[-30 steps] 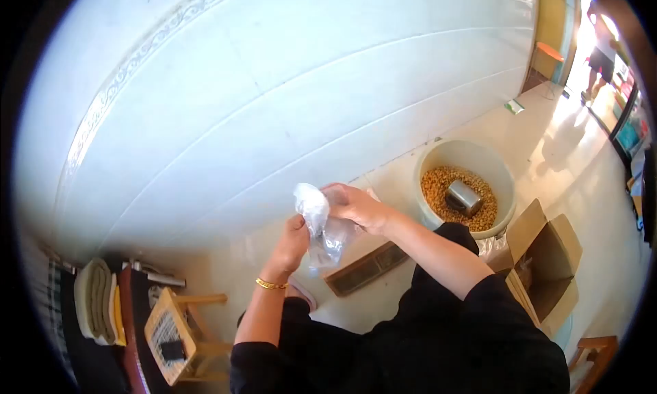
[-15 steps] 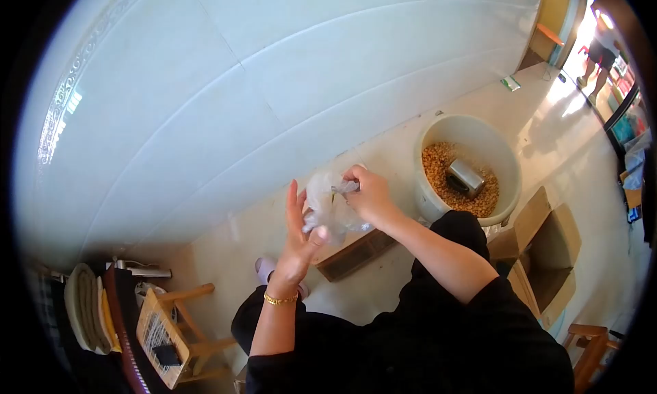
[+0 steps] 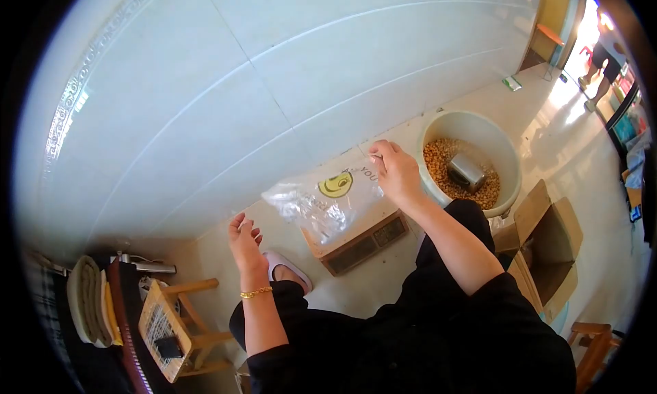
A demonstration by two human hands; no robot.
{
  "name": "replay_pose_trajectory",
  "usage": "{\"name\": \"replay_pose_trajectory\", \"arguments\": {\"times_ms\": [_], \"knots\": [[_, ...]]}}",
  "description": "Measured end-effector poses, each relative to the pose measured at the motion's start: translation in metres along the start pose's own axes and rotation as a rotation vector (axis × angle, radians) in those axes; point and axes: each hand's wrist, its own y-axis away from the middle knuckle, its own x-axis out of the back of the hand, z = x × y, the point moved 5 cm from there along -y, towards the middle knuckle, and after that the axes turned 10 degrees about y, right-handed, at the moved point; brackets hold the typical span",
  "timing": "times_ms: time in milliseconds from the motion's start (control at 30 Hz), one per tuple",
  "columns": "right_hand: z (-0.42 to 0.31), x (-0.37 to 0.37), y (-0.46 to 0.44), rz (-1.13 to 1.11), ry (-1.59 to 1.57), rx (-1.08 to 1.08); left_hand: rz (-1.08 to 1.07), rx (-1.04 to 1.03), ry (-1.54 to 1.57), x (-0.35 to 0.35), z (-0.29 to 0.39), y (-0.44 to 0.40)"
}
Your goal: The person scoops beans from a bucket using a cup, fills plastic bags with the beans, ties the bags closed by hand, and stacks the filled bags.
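A clear plastic bag with a yellow smiley print hangs spread out above a brown box on the floor. My right hand pinches the bag's upper right corner. To the left of the bag is my left hand, with a gold bracelet at the wrist; its fingers are apart and slightly curled, off the bag. Right of my right hand stands a large pale tub of yellow-brown kernels, with a metal scoop lying on them.
An open cardboard box stands at the right, near a wooden stool. A wooden chair with a dark object on its seat is at lower left. The tiled wall runs behind. A person stands in the far doorway.
The bag was bunched between both hands and is now unfolded, its smiley print showing. My left hand has let go and moved left; my right hand has moved up and right.
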Motion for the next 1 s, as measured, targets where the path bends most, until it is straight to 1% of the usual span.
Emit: {"name": "replay_pose_trajectory", "arguments": {"times_ms": [67,100,167,233,267,300,333,367,400,433,467,500,533,567,600,633,667,700,767,800,833,900,933,967,1000], "knots": [[-0.010,0.007,-0.001,0.014,-0.254,0.109,-0.130,-0.205,-0.207,-0.006,0.004,0.004],[-0.011,0.004,0.002,0.015,-0.257,0.110,-0.129,-0.208,-0.208,-0.011,0.006,0.010],[-0.031,-0.013,0.020,-0.115,-0.255,0.373,-0.353,-0.188,-0.341,-0.033,0.002,0.027],[-0.054,-0.020,0.039,-0.257,-0.301,0.439,-0.534,0.226,-0.342,-0.048,-0.017,0.045],[-0.061,-0.026,0.047,-0.252,-0.303,0.436,-0.683,0.416,-0.279,-0.055,-0.032,0.057],[-0.062,-0.040,0.053,-0.363,-0.411,0.309,-0.809,0.531,-0.201,-0.066,-0.043,0.072],[-0.061,-0.054,0.058,-0.473,-0.515,0.180,-0.862,0.590,-0.175,-0.074,-0.050,0.086],[-0.064,-0.058,0.057,-0.472,-0.515,0.179,-0.820,0.569,-0.116,-0.080,-0.056,0.091],[-0.062,-0.070,0.059,-0.640,-0.732,-0.061,-0.780,0.549,-0.060,-0.084,-0.060,0.091],[-0.059,-0.078,0.064,-0.800,-0.945,-0.314,-0.784,0.554,-0.065,-0.087,-0.062,0.087],[-0.056,-0.076,0.063,-0.798,-0.946,-0.321,-0.730,0.476,-0.076,-0.087,-0.061,0.078],[-0.058,-0.071,0.063,-0.902,-1.114,-0.484,-0.673,0.396,-0.085,-0.085,-0.061,0.070],[-0.061,-0.068,0.064,-1.003,-1.280,-0.648,-0.671,0.397,-0.086,-0.082,-0.067,0.061],[-0.061,-0.066,0.063,-1.044,-1.202,-0.593,-0.660,0.288,-0.191,-0.077,-0.072,0.048],[-0.059,-0.067,0.063,-1.046,-1.205,-0.593,-0.646,0.178,-0.296,-0.077,-0.068,0.043],[-0.051,-0.062,0.054,-0.871,-0.845,-0.335,-0.644,0.179,-0.297,-0.078,-0.069,0.042],[-0.049,-0.055,0.046,-0.682,-0.484,-0.090,-0.599,0.050,-0.347,-0.078,-0.067,0.039],[-0.048,-0.053,0.046,-0.689,-0.483,-0.095,-0.551,-0.074,-0.396,-0.080,-0.060,0.042],[-0.044,-0.035,0.032,-0.380,-0.306,-0.016,-0.555,-0.069,-0.408,-0.080,-0.051,0.045],[-0.042,-0.034,0.032,-0.380,-0.306,-0.017,-0.561,-0.069,-0.421,-0.080,-0.046,0.048],[-0.044,-0.030,0.032,-0.311,-0.094,0.124,-0.564,-0.069,-0.424,-0.081,-0.042,0.051],[-0.043,-0.028,0.030,-0.232,0.119,0.255,-0.649,-0.218,-0.358,-0.087,-0.029,0.058],[-0.036,-0.041,0.029,-0.436,0.204,0.230,-0.652,-0.219,-0.361,-0.085,-0.027,0.056],[-0.028,-0.052,0.030,-0.641,0.290,0.205,-0.655,-0.222,-0.455,-0.081,-0.026,0.053],[-0.024,-0.053,0.027,-0.641,0.290,0.205,-0.655,-0.225,-0.548,-0.077,-0.024,0.051]]}}
